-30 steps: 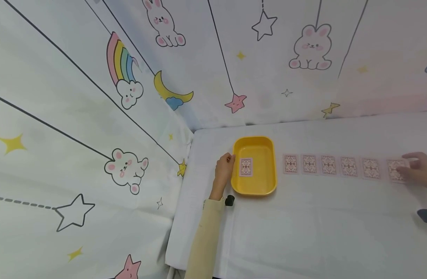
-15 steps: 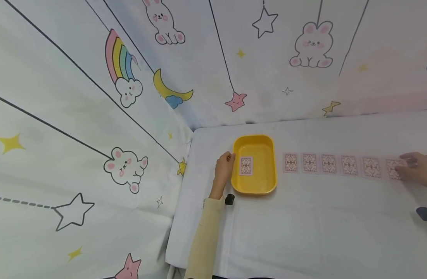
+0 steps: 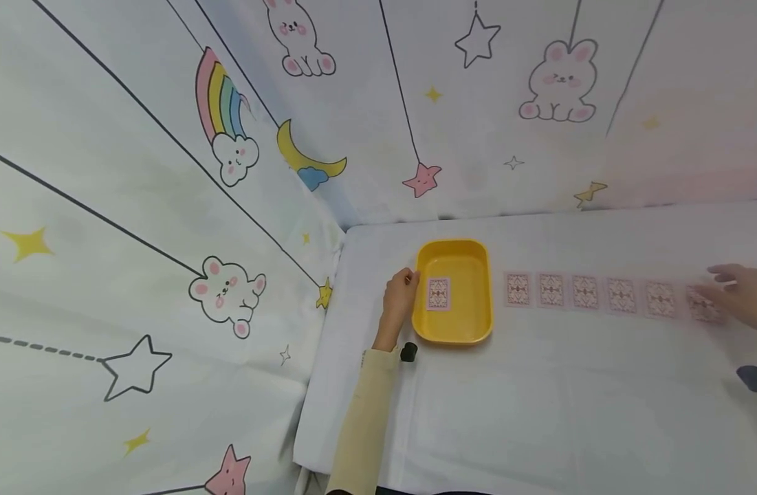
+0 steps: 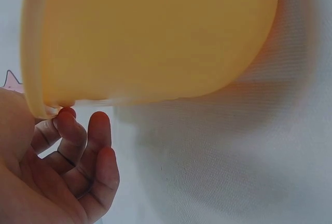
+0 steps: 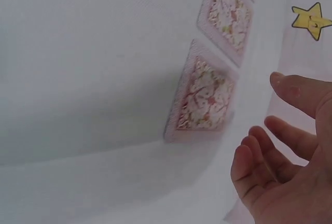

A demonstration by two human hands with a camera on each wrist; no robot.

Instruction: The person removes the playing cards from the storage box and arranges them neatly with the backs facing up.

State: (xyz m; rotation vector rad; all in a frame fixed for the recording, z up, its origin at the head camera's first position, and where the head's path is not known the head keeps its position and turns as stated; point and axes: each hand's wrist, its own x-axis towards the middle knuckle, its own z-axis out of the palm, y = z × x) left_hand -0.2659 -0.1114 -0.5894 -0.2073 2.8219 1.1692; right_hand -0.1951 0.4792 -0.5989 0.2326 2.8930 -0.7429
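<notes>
On the left of the table, a yellow tray [image 3: 467,323] holds one face-down playing card [image 3: 439,293] with a red-brown pattern. My left hand [image 3: 398,299] pinches the tray's left rim; in the left wrist view the thumb and index finger meet at the rim, the other fingers loosely bent. To the right of the tray runs a row of several face-down playing cards. Just above the rightmost card [image 5: 207,97] hovers my right hand [image 3: 746,295], fingers relaxed and apart, holding nothing. In the head view its fingertips partly cover that card.
A white cloth covers the table [image 3: 539,412]. Behind and to the left hang white curtains [image 3: 366,103] printed with rabbits, stars and a rainbow. A small black object [image 3: 409,352] shows beside the left wrist, and a dark one [image 3: 755,379] near the right wrist.
My right hand has let go of the rightmost card and risen slightly off it; half a second ago its fingers were on the card's edge. The left hand keeps its hold on the tray.
</notes>
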